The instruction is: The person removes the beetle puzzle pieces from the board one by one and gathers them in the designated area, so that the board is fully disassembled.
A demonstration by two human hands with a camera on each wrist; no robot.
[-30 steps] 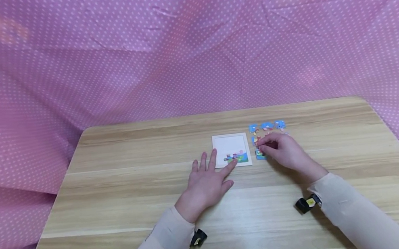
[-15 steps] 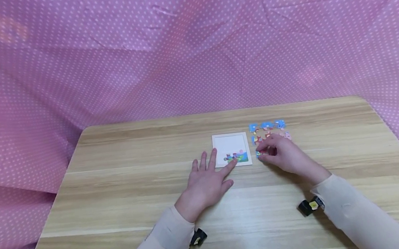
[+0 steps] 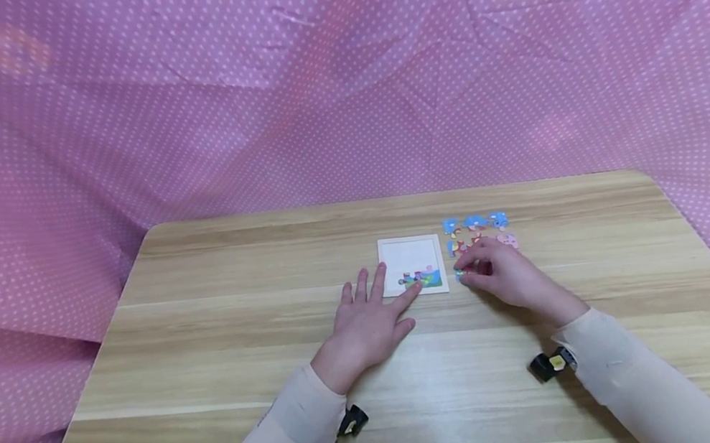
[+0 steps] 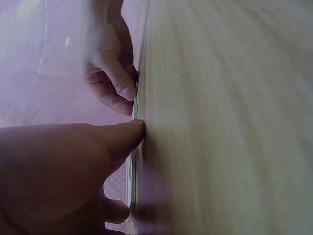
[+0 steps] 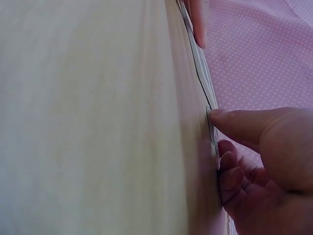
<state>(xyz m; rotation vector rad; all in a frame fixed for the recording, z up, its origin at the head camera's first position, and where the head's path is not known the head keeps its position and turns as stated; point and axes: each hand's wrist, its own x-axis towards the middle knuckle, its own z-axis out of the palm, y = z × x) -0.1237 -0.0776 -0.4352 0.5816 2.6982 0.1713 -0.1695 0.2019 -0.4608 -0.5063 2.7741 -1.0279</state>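
Note:
A white-framed puzzle tray (image 3: 407, 256) lies on the table, with a few colourful joined pieces (image 3: 431, 278) along its lower right. My left hand (image 3: 366, 328) is spread flat over the tray's lower left corner, its index fingertip resting on those pieces. Just right of the tray, my right hand (image 3: 511, 276) pinches a small green and blue puzzle piece (image 3: 459, 275) between thumb and fingers, low at the tabletop. Most of that piece is hidden by the fingers. In the right wrist view the thumb (image 5: 239, 122) presses at a thin edge close to the tray.
Loose puzzle pieces (image 3: 475, 222) lie in rows beyond the right hand, some partly covered by it. The wooden table (image 3: 211, 337) has rounded far corners. A pink dotted cloth (image 3: 341, 93) hangs behind it. Each wrist wears a small black camera (image 3: 548, 366).
My right hand has shifted slightly right and down, its fingers closing over the piece beside the tray. The left hand stays in place.

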